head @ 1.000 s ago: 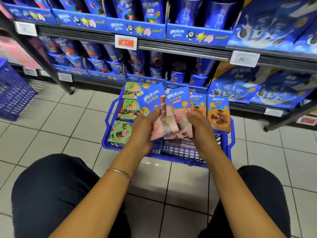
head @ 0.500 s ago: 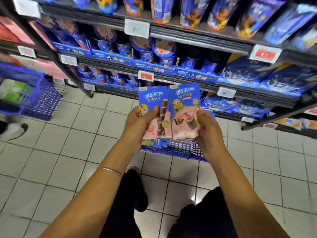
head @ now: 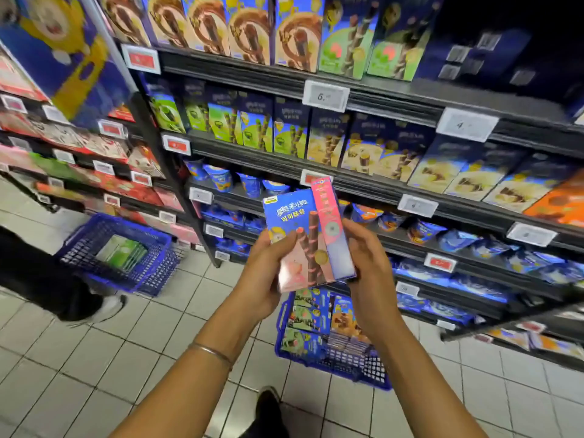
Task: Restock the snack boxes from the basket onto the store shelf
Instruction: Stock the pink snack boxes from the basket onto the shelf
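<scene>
The left hand (head: pixel 268 273) grips the lower left corner of the snack boxes (head: pixel 300 238), thumb laid across the glossy front and fingers curled behind. The right hand (head: pixel 369 263) holds their right edge, fingers bent round it, palm turned inward. A thin metal bangle (head: pixel 210 354) circles the left wrist, and both forearms reach up and forward.

The boxes are flat, rectangular cardboard, blue at the top and pink below, and held upright. There seem to be two, since the rear one shows only a narrow pink side. The front carries white Chinese characters, yellow ones reading 可可脆卷, and pictured brown wafer rolls.

They are held in the air in front of the shelf (head: pixel 373 188), level with the front edge of a dark metal tier. Price tags (head: pixel 325 95) clip along the tier edges (one shows "6.", another "4"). Directly below, the blue plastic lattice basket (head: pixel 363 374) stands on the pale tiled floor (head: pixel 94 358) at the shelf's foot, holding more boxes. A second blue basket (head: pixel 151 273) sits well apart to the left, with green packs inside.
</scene>
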Demonstrator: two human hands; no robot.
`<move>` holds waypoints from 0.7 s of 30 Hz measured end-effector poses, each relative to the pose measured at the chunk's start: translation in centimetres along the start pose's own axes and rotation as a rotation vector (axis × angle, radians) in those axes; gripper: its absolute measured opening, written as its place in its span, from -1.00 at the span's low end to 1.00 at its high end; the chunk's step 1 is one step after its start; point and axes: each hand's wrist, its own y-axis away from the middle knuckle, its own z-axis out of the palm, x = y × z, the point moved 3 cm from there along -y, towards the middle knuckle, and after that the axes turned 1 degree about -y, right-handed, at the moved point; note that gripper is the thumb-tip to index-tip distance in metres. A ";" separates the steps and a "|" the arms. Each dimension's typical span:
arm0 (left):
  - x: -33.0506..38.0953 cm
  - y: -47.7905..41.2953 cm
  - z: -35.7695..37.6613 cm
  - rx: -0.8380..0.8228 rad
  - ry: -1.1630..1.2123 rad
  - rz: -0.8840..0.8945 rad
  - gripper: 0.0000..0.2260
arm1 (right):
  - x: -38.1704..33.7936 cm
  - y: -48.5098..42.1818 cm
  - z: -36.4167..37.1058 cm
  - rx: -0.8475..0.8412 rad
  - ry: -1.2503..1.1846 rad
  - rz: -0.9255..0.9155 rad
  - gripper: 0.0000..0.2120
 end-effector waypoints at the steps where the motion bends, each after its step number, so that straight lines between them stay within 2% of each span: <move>1: 1.5 -0.1 0.0 0.000 -0.013 0.006 -0.76 | -0.9 -0.6 0.7 -0.032 0.006 -0.003 -0.72; 3: 4.5 -0.8 0.0 0.013 -0.058 0.035 -0.70 | -2.5 -2.2 1.7 -0.078 0.051 -0.002 -0.58; 5: 7.3 -1.4 0.3 0.002 -0.117 0.093 -0.66 | -4.4 -3.7 2.6 -0.123 0.116 0.039 -0.29; 6: 8.7 -1.7 0.6 -0.008 -0.139 0.121 -0.65 | -5.5 -4.3 3.2 -0.150 0.142 0.043 -0.22; 9: 12.4 -2.5 2.0 -0.013 -0.184 0.219 -0.73 | -8.9 -5.5 5.5 -0.198 0.239 -0.052 -0.39; 12: 15.9 -3.1 3.6 -0.013 -0.227 0.337 -0.81 | -11.6 -6.8 7.7 -0.190 0.233 -0.168 -0.49; 17: 23.2 -3.4 6.3 0.026 -0.251 0.603 -0.92 | -18.0 -9.7 10.9 -0.222 -0.005 -0.216 -0.61; 21: 30.1 -3.2 9.0 0.068 -0.267 0.802 -0.92 | -23.8 -12.0 13.3 -0.330 0.021 -0.354 -0.72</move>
